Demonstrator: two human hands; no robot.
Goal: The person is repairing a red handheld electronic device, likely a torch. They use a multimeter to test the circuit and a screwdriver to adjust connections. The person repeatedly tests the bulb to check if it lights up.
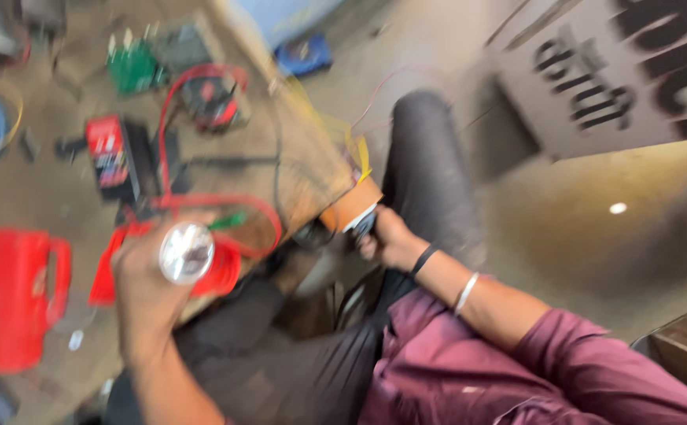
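Red torch (202, 264) with its shiny reflector sits clenched in my left hand (145, 291); my right hand (390, 240) pinches a small dark part (364, 226) at the counter (312, 169) edge. Nothing looks joined yet.

The round torch head (187, 252) in the left hand (143, 291) looks like shiny metal, the red jug (14, 297) at nine o'clock like smooth plastic, the worktop (312, 169) like rough wood.

My left hand (143, 287) is raised, fingers curled closed; my right hand (390, 240) reaches forward, fist closed.
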